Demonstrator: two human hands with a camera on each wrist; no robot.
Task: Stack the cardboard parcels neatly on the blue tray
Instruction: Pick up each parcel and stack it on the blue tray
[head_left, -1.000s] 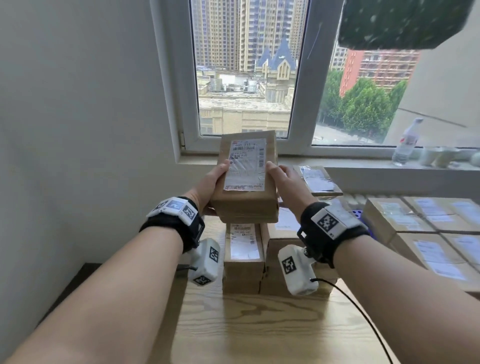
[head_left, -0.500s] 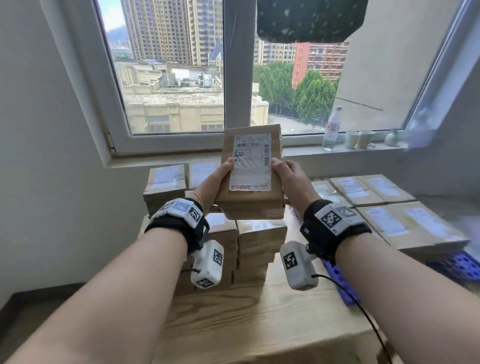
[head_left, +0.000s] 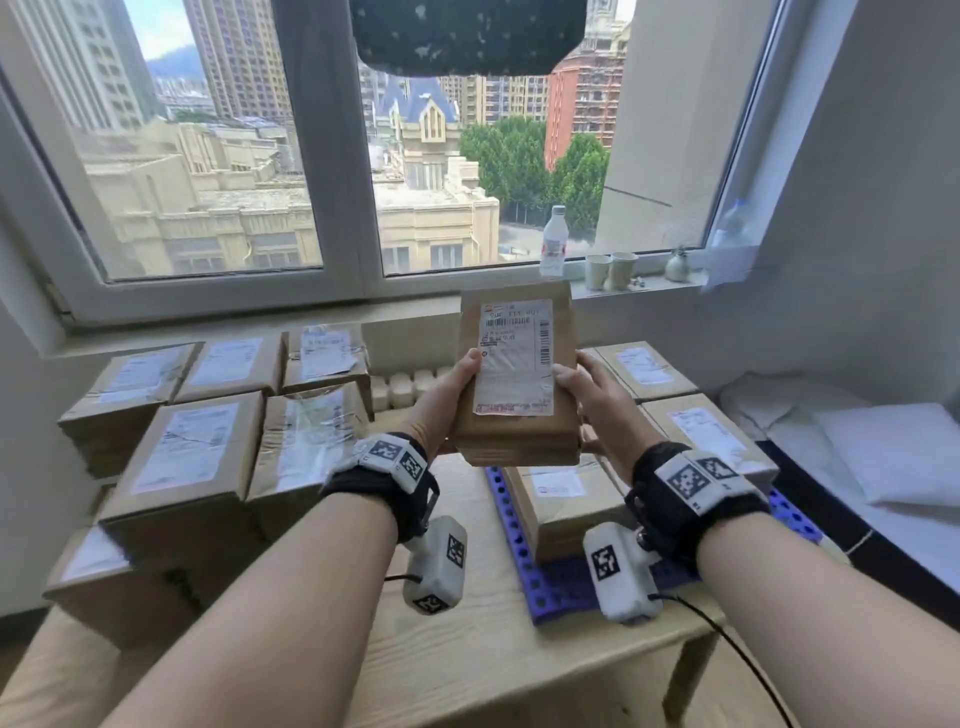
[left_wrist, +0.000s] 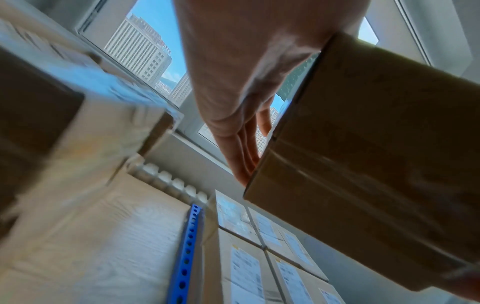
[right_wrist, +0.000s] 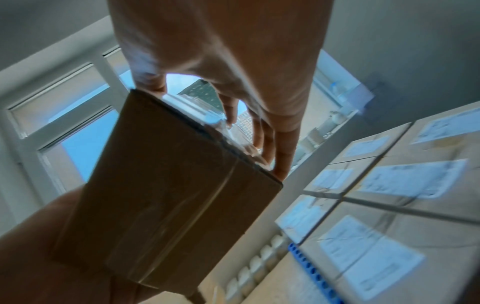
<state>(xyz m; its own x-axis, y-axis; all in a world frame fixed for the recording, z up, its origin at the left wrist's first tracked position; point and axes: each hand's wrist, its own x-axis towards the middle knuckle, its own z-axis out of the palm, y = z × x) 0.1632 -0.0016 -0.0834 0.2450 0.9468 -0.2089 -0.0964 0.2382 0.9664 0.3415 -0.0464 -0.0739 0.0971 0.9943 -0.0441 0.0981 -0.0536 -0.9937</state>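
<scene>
I hold a brown cardboard parcel (head_left: 519, 374) with a white shipping label in the air between both hands. My left hand (head_left: 451, 387) grips its left side, thumb on the top face; my right hand (head_left: 597, 395) grips its right side the same way. From below, the parcel (left_wrist: 376, 164) (right_wrist: 166, 201) shows its taped underside, with fingers along its edges. It hangs above the left part of the blue perforated tray (head_left: 561, 582), where several labelled parcels (head_left: 701, 431) lie in a flat layer.
A stack of more parcels (head_left: 192, 457) fills the left of the wooden table (head_left: 467, 665). On the windowsill stand a water bottle (head_left: 554, 241) and two paper cups (head_left: 612, 270). A white radiator (head_left: 405, 387) runs behind the table. White bedding (head_left: 883, 457) lies at right.
The parcel has travelled right with both hands, from above the left stack to above the blue tray. The view has swung right as well.
</scene>
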